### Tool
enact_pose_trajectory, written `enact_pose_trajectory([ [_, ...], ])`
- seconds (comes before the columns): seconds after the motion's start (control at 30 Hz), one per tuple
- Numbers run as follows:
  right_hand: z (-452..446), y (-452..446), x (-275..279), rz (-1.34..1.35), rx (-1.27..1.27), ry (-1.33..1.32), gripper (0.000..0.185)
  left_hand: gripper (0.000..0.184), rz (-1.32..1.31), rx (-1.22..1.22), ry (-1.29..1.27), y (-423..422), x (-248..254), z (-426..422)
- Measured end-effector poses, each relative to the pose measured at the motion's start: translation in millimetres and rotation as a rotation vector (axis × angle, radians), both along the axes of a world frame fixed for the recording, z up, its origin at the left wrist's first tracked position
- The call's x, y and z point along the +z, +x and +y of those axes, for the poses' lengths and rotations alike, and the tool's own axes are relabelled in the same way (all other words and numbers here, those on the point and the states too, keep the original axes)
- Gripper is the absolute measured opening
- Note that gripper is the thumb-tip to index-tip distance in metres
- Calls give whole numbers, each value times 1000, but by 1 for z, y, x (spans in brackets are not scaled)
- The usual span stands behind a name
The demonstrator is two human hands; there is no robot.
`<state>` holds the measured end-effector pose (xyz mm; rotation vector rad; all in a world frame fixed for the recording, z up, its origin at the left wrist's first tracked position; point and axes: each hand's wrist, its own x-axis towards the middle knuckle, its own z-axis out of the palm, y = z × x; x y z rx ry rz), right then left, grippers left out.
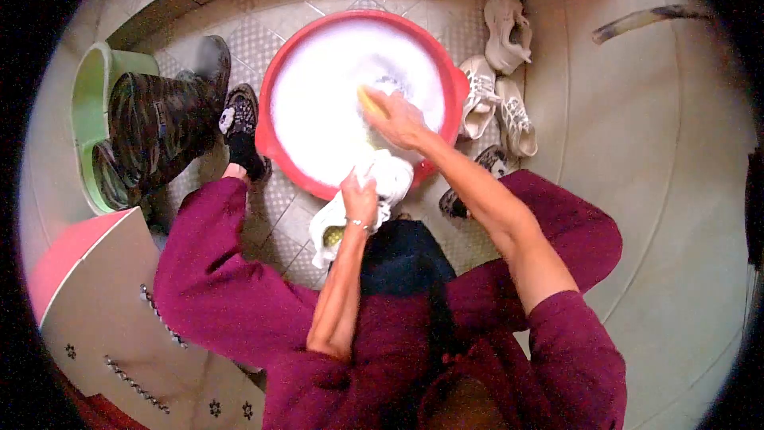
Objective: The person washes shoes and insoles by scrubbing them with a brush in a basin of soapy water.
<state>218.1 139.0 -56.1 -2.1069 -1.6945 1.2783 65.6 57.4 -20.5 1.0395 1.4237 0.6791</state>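
Note:
A red basin [266, 95] full of white suds [318, 87] stands on the tiled floor in front of me. My left hand [360, 197] grips a white shoe [391, 177] over the basin's near rim, its fingers wrapped around the shoe's middle. In my right hand [398, 120] is a yellow scrubbing brush [369, 102], held just above the suds. It is apart from the shoe. Which side of the brush has bristles is hard to make out.
Several white shoes [477, 99] sit to the right of the basin. On the left, camouflage boots [147, 123] lean in a green tub [89, 80]. A pale box with a pink edge [119, 302] is at lower left. My slippered foot [241, 115] is beside the basin.

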Motion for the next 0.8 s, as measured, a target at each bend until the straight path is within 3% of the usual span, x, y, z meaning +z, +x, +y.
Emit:
enact_pose_trajectory([
  [0.07, -1, 13, -4, -85, -127, 234, 53, 34, -90, -32, -17, 3, 6, 4],
  [0.13, 2, 22, -16, -151, -152, 211, 56, 31, -122, -5, -85, -4, -8, -3],
  [0.2, -11, 24, -41, -436, 89, 122, 62, 28, -152, 23, -151, -7, -14, -1],
  [0.27, -18, 26, -67, -482, 138, 50, 69, 24, -227, 33, -250, -4, -3, 8],
  [0.33, -14, 34, -48, 211, 102, -91, 72, 22, -223, 37, -245, -5, -9, 7],
  [0.37, -14, 31, -20, 302, -60, -78, 72, 21, -220, 46, -259, -6, -14, 6],
  [0.4, -19, 30, -1, 297, -61, -83, 72, 20, -215, 53, -277, -5, -16, 4],
  [0.47, -26, 22, 34, 514, -49, 290, 68, 16, -104, 11, -235, -4, -11, 10],
  [0.53, -44, 8, 83, 368, 235, 119, 67, 14, -141, 35, -244, -5, -15, 7],
  [0.57, -49, -4, 113, 161, 321, -34, 64, 14, -173, 60, -146, -2, -12, 8],
  [0.6, -51, -15, 119, 141, 262, -52, 63, 16, -123, 78, -153, 8, 20, 15],
  [0.67, -42, -23, 87, 147, 89, 65, 63, 16, 15, 16, 67, 10, -4, 4],
  [0.7, -39, -31, 68, 156, 84, 60, 63, 14, 58, 37, -73, 8, 5, 9],
  [0.73, -32, -35, 49, 142, 71, 3, 63, 12, 21, 32, -8, 0, -24, 2],
  [0.8, -16, -27, 39, 122, 60, -46, 64, 15, 98, -79, 7, 0, -9, 3],
])
